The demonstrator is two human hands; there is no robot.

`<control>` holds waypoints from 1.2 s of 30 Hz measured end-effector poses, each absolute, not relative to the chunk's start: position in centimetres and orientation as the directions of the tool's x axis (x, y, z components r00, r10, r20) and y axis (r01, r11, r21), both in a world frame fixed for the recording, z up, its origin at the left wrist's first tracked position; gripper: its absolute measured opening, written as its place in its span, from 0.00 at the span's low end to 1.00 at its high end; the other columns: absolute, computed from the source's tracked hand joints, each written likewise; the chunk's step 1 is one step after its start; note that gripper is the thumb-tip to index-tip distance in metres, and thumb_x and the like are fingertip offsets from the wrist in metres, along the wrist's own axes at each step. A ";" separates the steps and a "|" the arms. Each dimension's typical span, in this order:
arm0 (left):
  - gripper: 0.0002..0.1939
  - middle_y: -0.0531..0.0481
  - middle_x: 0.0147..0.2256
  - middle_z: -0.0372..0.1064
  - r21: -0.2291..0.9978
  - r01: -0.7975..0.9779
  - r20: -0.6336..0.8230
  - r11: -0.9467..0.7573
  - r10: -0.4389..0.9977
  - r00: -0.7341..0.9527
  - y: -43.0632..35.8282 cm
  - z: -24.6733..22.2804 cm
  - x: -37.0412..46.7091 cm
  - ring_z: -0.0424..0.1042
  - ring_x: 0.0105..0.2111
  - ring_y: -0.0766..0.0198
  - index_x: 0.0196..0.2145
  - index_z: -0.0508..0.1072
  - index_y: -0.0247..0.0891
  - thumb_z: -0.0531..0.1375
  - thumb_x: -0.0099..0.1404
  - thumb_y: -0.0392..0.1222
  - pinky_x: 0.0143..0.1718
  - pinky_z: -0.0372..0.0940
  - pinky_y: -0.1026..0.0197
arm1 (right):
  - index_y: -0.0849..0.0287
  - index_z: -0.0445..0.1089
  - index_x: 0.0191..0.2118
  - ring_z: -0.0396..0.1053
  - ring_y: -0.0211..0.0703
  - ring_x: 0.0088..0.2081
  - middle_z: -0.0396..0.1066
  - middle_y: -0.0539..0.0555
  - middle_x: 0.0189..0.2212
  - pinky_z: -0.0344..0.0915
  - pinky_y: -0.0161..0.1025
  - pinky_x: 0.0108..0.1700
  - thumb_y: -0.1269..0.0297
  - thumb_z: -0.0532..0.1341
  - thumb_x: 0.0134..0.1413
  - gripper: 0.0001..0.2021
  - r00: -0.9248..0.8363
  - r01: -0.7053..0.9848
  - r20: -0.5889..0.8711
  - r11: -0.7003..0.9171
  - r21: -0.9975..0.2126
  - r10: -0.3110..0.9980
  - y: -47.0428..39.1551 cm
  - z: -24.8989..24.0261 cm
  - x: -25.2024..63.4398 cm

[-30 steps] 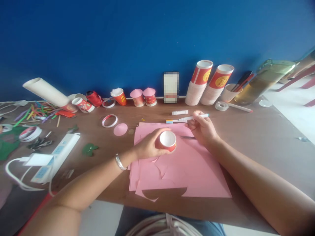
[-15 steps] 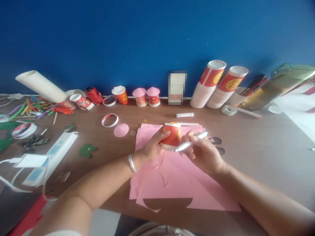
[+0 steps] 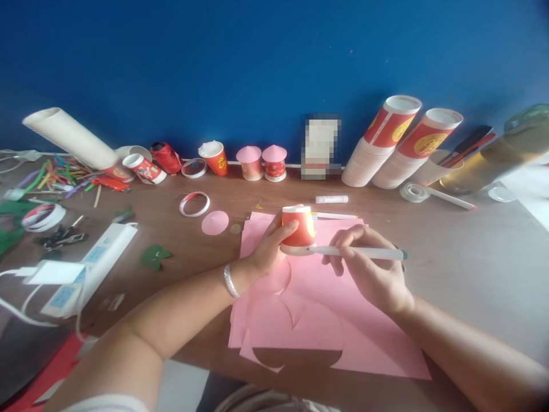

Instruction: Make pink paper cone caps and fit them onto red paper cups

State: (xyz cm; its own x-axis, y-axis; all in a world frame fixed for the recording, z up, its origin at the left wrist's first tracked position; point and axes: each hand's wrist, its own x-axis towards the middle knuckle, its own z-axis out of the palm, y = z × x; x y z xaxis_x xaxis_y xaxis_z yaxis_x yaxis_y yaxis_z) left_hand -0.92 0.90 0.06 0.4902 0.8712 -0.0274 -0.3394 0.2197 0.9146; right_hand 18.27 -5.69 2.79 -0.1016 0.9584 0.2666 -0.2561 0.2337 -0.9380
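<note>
My left hand [image 3: 271, 243] is wrapped round a red paper cup [image 3: 299, 226] with a white band at its top and bottom. In my right hand [image 3: 369, 263] is a slim white marker pen [image 3: 373, 252], lying almost level. Its tip meets or nearly meets the cup's lower band; I cannot tell whether they touch. Beneath both hands lie pink paper sheets [image 3: 300, 332], with round pieces cut out of them. A pink paper disc [image 3: 215, 222] rests on the table to the left.
Along the blue wall stand two cups with pink cone tops [image 3: 274, 163], a red cup [image 3: 218, 160] and tall cup stacks [image 3: 381, 140]. A glue stick [image 3: 331, 199] and tape roll [image 3: 414, 193] lie in front. Leftward are a power strip [image 3: 92, 269] and pipe cleaners [image 3: 55, 177].
The marker has swung from slanting to nearly level, with its tip now at the cup's lower band. My right hand has shifted right. The camera view has shifted slightly.
</note>
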 end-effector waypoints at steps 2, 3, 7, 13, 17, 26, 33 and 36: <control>0.16 0.45 0.43 0.73 0.914 -0.339 -0.035 0.223 0.876 0.481 1.0 0.1 -0.9 0.73 0.44 0.56 0.48 0.72 0.38 0.60 0.70 0.52 0.48 0.69 0.54 | 0.55 0.72 0.36 0.73 0.41 0.29 0.73 0.48 0.26 0.73 0.43 0.34 0.65 0.65 0.66 0.05 -0.090 -0.154 0.312 0.296 -0.943 0.946 -6.1 2.3 18.6; 0.17 0.45 0.43 0.72 0.911 -0.341 -0.040 0.230 0.875 0.483 1.0 0.2 -0.9 0.73 0.44 0.56 0.48 0.72 0.38 0.60 0.69 0.52 0.48 0.69 0.53 | 0.55 0.72 0.38 0.73 0.41 0.29 0.73 0.49 0.27 0.73 0.42 0.34 0.65 0.64 0.67 0.04 -0.094 -0.131 0.321 0.308 -0.942 0.942 -6.2 2.1 18.8; 0.17 0.46 0.41 0.71 0.905 -0.340 -0.068 0.257 0.874 0.480 0.9 0.5 -0.9 0.73 0.42 0.57 0.47 0.72 0.38 0.63 0.67 0.52 0.44 0.71 0.53 | 0.55 0.73 0.44 0.73 0.40 0.30 0.73 0.49 0.29 0.73 0.42 0.35 0.63 0.58 0.72 0.07 -0.115 -0.097 0.347 0.337 -0.936 0.931 -6.3 1.7 18.8; 0.18 0.47 0.42 0.71 0.898 -0.334 -0.098 0.286 0.870 0.483 0.8 0.8 -0.9 0.73 0.42 0.57 0.50 0.71 0.37 0.63 0.67 0.50 0.43 0.73 0.54 | 0.54 0.69 0.43 0.75 0.40 0.30 0.74 0.50 0.30 0.71 0.39 0.32 0.73 0.61 0.65 0.06 -0.165 0.225 0.533 0.558 -0.799 0.830 -6.7 2.4 18.8; 0.18 0.46 0.43 0.71 0.899 -0.336 -0.087 0.282 0.865 0.494 0.8 0.8 -0.8 0.73 0.42 0.57 0.50 0.71 0.38 0.63 0.67 0.51 0.42 0.73 0.55 | 0.52 0.66 0.42 0.76 0.41 0.29 0.76 0.50 0.31 0.72 0.39 0.31 0.75 0.62 0.61 0.09 -0.234 0.410 0.583 0.622 -0.667 0.778 -6.8 3.0 18.9; 0.18 0.45 0.46 0.72 0.921 -0.315 -0.056 0.229 0.879 0.473 1.1 -0.6 -0.9 0.73 0.44 0.57 0.50 0.72 0.39 0.63 0.69 0.52 0.44 0.69 0.57 | 0.53 0.68 0.42 0.77 0.41 0.29 0.76 0.50 0.29 0.71 0.36 0.29 0.75 0.59 0.61 0.09 -0.298 0.523 0.633 0.677 -0.517 0.714 -6.8 3.3 18.8; 0.18 0.45 0.46 0.72 0.929 -0.310 -0.030 0.201 0.878 0.478 0.9 -0.7 -0.8 0.73 0.45 0.56 0.51 0.70 0.41 0.62 0.70 0.54 0.46 0.69 0.54 | 0.49 0.69 0.41 0.77 0.44 0.28 0.78 0.50 0.29 0.71 0.39 0.28 0.74 0.66 0.59 0.11 -0.219 0.500 0.609 0.624 -0.601 0.762 -7.3 3.0 18.2; 0.19 0.45 0.43 0.72 0.934 -0.285 -0.053 0.215 0.872 0.487 0.7 -0.3 -0.9 0.73 0.43 0.55 0.51 0.70 0.41 0.62 0.70 0.56 0.45 0.70 0.53 | 0.49 0.68 0.40 0.77 0.44 0.27 0.77 0.50 0.29 0.71 0.40 0.27 0.73 0.65 0.60 0.10 -0.219 0.515 0.593 0.608 -0.605 0.775 -7.3 3.0 18.2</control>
State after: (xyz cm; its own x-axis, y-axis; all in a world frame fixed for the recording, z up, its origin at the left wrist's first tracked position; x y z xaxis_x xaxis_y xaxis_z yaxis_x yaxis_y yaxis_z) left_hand -0.87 0.68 -0.33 0.4868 0.8719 -0.0526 -0.2848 0.2153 0.9341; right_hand 18.23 -7.33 2.99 -0.2185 0.7751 0.5929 0.5146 0.6078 -0.6048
